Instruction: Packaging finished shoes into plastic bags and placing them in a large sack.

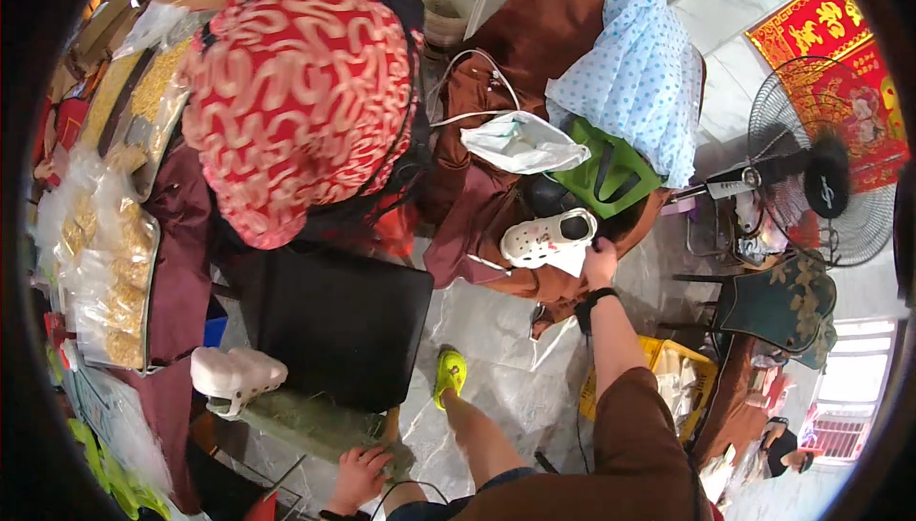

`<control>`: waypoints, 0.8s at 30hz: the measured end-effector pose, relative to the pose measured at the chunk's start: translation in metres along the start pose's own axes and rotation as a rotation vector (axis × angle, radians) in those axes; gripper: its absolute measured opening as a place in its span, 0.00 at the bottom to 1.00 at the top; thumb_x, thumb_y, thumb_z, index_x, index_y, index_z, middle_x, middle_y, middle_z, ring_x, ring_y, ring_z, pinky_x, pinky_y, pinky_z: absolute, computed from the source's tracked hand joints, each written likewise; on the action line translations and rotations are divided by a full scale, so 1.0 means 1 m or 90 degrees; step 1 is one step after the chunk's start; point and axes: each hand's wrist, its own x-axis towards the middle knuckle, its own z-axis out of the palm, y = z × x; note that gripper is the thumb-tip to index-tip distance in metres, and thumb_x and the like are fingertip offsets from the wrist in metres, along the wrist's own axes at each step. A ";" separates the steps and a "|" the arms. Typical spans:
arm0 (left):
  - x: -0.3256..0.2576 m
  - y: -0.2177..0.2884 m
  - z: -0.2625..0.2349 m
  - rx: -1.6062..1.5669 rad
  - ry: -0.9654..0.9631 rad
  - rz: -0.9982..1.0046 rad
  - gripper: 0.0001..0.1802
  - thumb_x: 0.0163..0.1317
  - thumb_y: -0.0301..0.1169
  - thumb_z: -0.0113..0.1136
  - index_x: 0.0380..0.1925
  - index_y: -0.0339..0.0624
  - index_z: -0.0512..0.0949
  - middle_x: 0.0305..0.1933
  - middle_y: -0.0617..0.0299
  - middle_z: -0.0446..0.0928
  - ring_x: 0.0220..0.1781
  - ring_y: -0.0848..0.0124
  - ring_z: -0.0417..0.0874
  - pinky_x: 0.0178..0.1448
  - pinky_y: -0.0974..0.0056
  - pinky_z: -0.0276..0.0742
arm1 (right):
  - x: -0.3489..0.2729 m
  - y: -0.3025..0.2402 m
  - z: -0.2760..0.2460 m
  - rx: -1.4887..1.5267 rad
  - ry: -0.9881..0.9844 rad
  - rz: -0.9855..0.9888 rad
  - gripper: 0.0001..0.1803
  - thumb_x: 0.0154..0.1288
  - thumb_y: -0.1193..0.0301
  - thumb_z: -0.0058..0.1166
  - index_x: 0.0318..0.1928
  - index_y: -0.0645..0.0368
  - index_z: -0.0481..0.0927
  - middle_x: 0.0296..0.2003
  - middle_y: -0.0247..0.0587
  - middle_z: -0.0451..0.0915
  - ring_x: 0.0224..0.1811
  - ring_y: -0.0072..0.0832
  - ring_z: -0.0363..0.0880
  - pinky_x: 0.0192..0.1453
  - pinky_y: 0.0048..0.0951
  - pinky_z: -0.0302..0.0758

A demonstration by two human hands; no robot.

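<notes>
My right hand (599, 265), a dark band on its wrist, reaches forward and is closed at the heel end of a white clog (542, 240). The clog has round holes and a dark patch at its opening; white paper or cloth shows beneath it. What the fingertips pinch is partly hidden. My left hand (361, 478) lies low, fingers slightly apart on a long, murky green, see-through-looking shape (320, 426). At that shape's far end is another white clog (237, 375). A lime-green clog (448, 376) is on my foot on the floor.
Another person in a red patterned top (305, 92) bends beside a black flat-topped piece (339, 325). A brown-covered seat (534, 25) holds a green bag (611, 173), a white plastic bag (525, 142) and dotted cloth (630, 63). A fan (821, 158) and yellow crate (701, 378) stand right.
</notes>
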 end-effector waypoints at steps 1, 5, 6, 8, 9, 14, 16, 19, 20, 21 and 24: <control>0.013 0.002 -0.003 -0.018 -0.024 0.014 0.25 0.51 0.36 0.65 0.53 0.55 0.80 0.56 0.66 0.80 0.57 0.55 0.73 0.60 0.46 0.69 | 0.038 0.026 -0.009 -0.055 0.083 -0.024 0.26 0.55 0.69 0.66 0.55 0.62 0.81 0.48 0.52 0.84 0.51 0.48 0.83 0.59 0.42 0.77; 0.014 0.013 -0.011 0.007 -0.046 -0.023 0.30 0.45 0.33 0.66 0.54 0.59 0.79 0.56 0.67 0.78 0.55 0.56 0.73 0.58 0.46 0.68 | 0.092 0.033 0.020 -0.039 0.009 -0.038 0.33 0.54 0.65 0.68 0.61 0.62 0.77 0.51 0.56 0.83 0.58 0.52 0.78 0.64 0.43 0.74; 0.016 0.015 -0.013 0.006 -0.049 -0.027 0.30 0.45 0.33 0.66 0.54 0.59 0.79 0.56 0.67 0.78 0.55 0.56 0.73 0.58 0.46 0.68 | 0.098 0.028 0.023 0.043 -0.094 -0.010 0.32 0.54 0.63 0.68 0.60 0.63 0.78 0.51 0.56 0.83 0.61 0.52 0.77 0.65 0.42 0.74; 0.018 0.019 -0.017 0.015 -0.059 -0.026 0.31 0.44 0.34 0.66 0.54 0.56 0.79 0.57 0.64 0.78 0.57 0.55 0.72 0.60 0.43 0.67 | 0.102 0.025 0.028 -0.045 -0.109 -0.002 0.28 0.55 0.65 0.65 0.57 0.63 0.80 0.51 0.56 0.83 0.61 0.55 0.76 0.65 0.42 0.73; 0.022 0.018 -0.015 0.014 -0.060 -0.023 0.31 0.44 0.34 0.66 0.54 0.56 0.79 0.57 0.64 0.78 0.57 0.55 0.72 0.60 0.43 0.67 | 0.108 0.031 0.023 -0.161 -0.095 -0.031 0.26 0.54 0.67 0.63 0.55 0.62 0.81 0.50 0.56 0.83 0.58 0.55 0.77 0.64 0.43 0.74; 0.017 0.041 -0.003 0.121 0.120 -0.109 0.30 0.46 0.38 0.68 0.53 0.48 0.77 0.67 0.48 0.68 0.65 0.43 0.65 0.67 0.36 0.62 | 0.082 0.031 0.000 -0.159 -0.038 -0.036 0.24 0.49 0.68 0.62 0.47 0.67 0.79 0.44 0.58 0.84 0.48 0.51 0.83 0.57 0.43 0.78; 0.000 0.051 0.011 0.128 0.174 -0.146 0.37 0.45 0.37 0.72 0.58 0.44 0.73 0.69 0.40 0.62 0.67 0.37 0.63 0.68 0.34 0.60 | 0.041 0.012 -0.009 -0.056 -0.062 -0.036 0.24 0.48 0.69 0.64 0.46 0.67 0.78 0.43 0.56 0.84 0.47 0.47 0.84 0.55 0.41 0.78; -0.012 0.063 0.035 -0.020 0.373 -0.343 0.47 0.42 0.32 0.78 0.63 0.39 0.65 0.68 0.40 0.61 0.68 0.38 0.60 0.69 0.35 0.58 | -0.017 -0.004 -0.042 0.174 -0.180 -0.083 0.27 0.52 0.71 0.67 0.53 0.67 0.75 0.43 0.47 0.84 0.45 0.30 0.83 0.51 0.32 0.78; -0.010 0.066 0.043 -0.052 0.400 -0.359 0.44 0.44 0.31 0.77 0.62 0.39 0.66 0.67 0.41 0.62 0.67 0.40 0.62 0.69 0.38 0.59 | -0.038 -0.006 -0.052 0.243 -0.218 -0.128 0.26 0.55 0.73 0.67 0.54 0.66 0.74 0.43 0.44 0.84 0.44 0.27 0.83 0.50 0.29 0.78; -0.013 0.069 0.049 -0.083 0.426 -0.380 0.41 0.46 0.30 0.76 0.61 0.40 0.68 0.65 0.42 0.64 0.66 0.41 0.63 0.68 0.40 0.61 | -0.065 -0.011 -0.060 0.242 -0.229 -0.133 0.26 0.55 0.73 0.67 0.54 0.66 0.74 0.43 0.44 0.84 0.44 0.27 0.83 0.50 0.29 0.78; -0.009 0.060 0.075 -0.193 0.421 -0.245 0.28 0.54 0.29 0.72 0.57 0.44 0.75 0.61 0.43 0.69 0.59 0.47 0.73 0.63 0.47 0.70 | -0.142 -0.016 -0.077 0.393 -0.288 -0.170 0.20 0.64 0.77 0.62 0.57 0.65 0.75 0.43 0.36 0.83 0.41 0.20 0.79 0.45 0.24 0.76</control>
